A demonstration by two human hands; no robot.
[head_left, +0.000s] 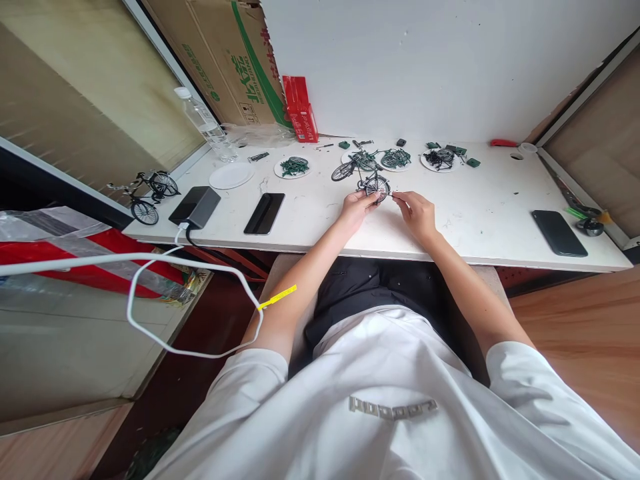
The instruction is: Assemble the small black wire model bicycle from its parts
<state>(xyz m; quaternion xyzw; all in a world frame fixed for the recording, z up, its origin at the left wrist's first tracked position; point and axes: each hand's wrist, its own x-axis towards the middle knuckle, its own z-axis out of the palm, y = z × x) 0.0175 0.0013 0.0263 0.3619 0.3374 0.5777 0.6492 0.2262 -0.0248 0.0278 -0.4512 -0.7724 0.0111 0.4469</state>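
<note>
A small black model bicycle (376,187) is held above the white table, its front wheel pointing to the back left. My left hand (356,205) is closed on the near wheel from the left. At the right edge of that same wheel, my right hand (416,211) has its thumb and finger pinched together; any part between them is too small to name. Behind the bicycle, small dark green parts lie on a white plate (396,159) and on another plate partly covered by the bicycle.
On the table (310,220) are a phone (265,213), a dark box (195,207), a second model bicycle (150,190), a bare plate (231,175), a plate of green parts (295,167), a bottle (207,123), a second phone (559,233) and a red box (301,120).
</note>
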